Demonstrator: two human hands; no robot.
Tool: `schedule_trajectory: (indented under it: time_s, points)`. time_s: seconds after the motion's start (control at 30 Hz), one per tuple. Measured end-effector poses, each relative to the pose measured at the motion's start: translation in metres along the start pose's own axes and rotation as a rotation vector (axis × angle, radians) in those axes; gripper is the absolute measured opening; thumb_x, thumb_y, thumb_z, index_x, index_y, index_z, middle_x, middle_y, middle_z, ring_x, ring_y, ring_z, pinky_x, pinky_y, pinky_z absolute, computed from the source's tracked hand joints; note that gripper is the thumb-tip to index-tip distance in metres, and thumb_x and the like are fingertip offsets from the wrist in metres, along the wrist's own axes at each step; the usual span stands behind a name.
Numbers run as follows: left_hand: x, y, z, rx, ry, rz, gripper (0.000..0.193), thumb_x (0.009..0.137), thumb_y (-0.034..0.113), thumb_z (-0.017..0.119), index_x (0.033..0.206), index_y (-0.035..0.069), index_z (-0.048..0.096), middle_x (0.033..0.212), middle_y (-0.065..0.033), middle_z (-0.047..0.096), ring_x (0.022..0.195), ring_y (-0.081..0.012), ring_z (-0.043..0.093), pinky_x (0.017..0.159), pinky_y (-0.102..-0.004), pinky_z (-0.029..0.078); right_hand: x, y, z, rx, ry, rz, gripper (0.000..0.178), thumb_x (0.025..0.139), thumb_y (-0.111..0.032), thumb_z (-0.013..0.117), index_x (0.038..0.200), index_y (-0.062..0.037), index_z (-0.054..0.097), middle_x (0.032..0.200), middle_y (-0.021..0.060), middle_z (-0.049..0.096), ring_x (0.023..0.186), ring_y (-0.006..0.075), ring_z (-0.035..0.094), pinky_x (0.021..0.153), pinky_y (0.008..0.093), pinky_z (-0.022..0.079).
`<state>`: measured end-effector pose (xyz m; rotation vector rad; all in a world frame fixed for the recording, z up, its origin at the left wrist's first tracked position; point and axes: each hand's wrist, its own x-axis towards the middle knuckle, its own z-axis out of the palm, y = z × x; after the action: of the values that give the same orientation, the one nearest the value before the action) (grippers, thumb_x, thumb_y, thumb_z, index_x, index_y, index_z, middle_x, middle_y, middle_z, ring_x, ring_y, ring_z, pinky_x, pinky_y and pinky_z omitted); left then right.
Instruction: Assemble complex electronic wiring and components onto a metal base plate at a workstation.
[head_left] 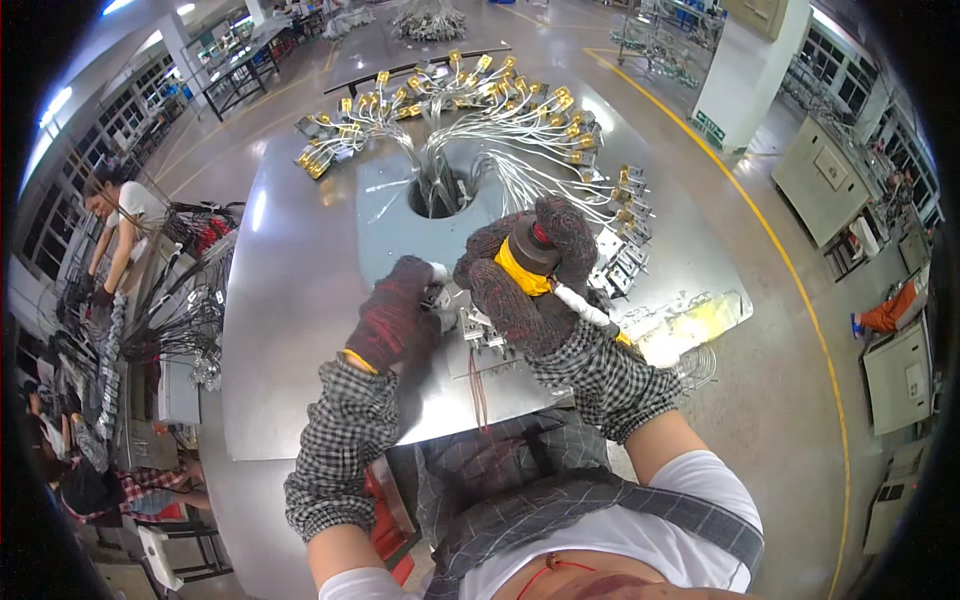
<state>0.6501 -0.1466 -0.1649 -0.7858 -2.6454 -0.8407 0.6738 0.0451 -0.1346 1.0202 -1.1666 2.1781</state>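
My left hand [392, 318], in a dark red-black knit glove, is closed round a small metal part [436, 296] over the near part of the metal table [290, 330]. The fingers hide most of that part. Just right of it, my right hand [528, 275], in a similar glove, grips a dark round-ended tool [534, 248] with a yellow band; a white cord [582, 304] runs from it past my wrist. The tool's working end is hidden. Below and between my hands lie several small metal brackets [482, 330], with thin reddish-brown wires [478, 392] hanging toward the near edge.
White cables [490, 135] rise from a round hole [438, 195] and fan out to yellow-and-metal ends [575, 135]. More metal parts [620, 262] lie to the right. A person [128, 215] works at a cable-laden bench on the left. A white pillar [745, 80] stands far right.
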Motion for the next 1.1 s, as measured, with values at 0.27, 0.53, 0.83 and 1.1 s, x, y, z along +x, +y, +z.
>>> schedule_trajectory:
  time_s: [0.27,0.53,0.83,1.1]
  points:
    - [0.021,0.001,-0.028,0.278,0.069,-0.006,0.053,0.069,0.01,0.077,0.119,0.013,0.06,0.105,-0.0142,0.059,0.092,-0.0316,0.066,0.079,-0.0394,0.055,-0.001,-0.007,-0.004,-0.239,-0.081,0.075,0.055,0.083,0.007,0.07,0.133,-0.0028,0.047,0.095,0.0032,0.059,0.082,0.0106,0.062,0.07,0.024,0.056]
    - [-0.027,0.029,-0.023,-0.928,-0.054,-0.45,0.067,0.079,0.015,0.082,0.137,0.0,0.053,0.108,-0.0043,0.063,0.094,-0.011,0.059,0.08,-0.0284,0.051,-0.002,-0.019,-0.001,0.02,0.193,0.496,0.062,0.082,0.009,0.069,0.137,-0.004,0.043,0.09,0.0005,0.056,0.079,0.0102,0.061,0.069,0.0241,0.056]
    - [-0.055,0.025,0.001,-1.312,0.0,-0.43,0.069,0.078,0.013,0.082,0.135,-0.005,0.049,0.115,-0.01,0.064,0.097,-0.0159,0.063,0.088,-0.0317,0.053,0.002,-0.018,-0.004,-0.017,0.19,0.254,0.071,0.083,0.008,0.068,0.143,-0.0057,0.034,0.103,0.0092,0.061,0.084,0.0174,0.066,0.077,0.0336,0.058]
    - [-0.02,0.054,0.019,-0.765,0.019,-0.271,0.067,0.072,0.012,0.085,0.13,-0.001,0.054,0.109,-0.0097,0.065,0.098,-0.0174,0.064,0.083,-0.0324,0.055,0.012,-0.039,-0.052,-1.134,-0.144,-0.337,0.05,0.091,-0.006,0.063,0.136,-0.002,0.041,0.103,0.0147,0.068,0.081,0.0243,0.069,0.079,0.037,0.056]
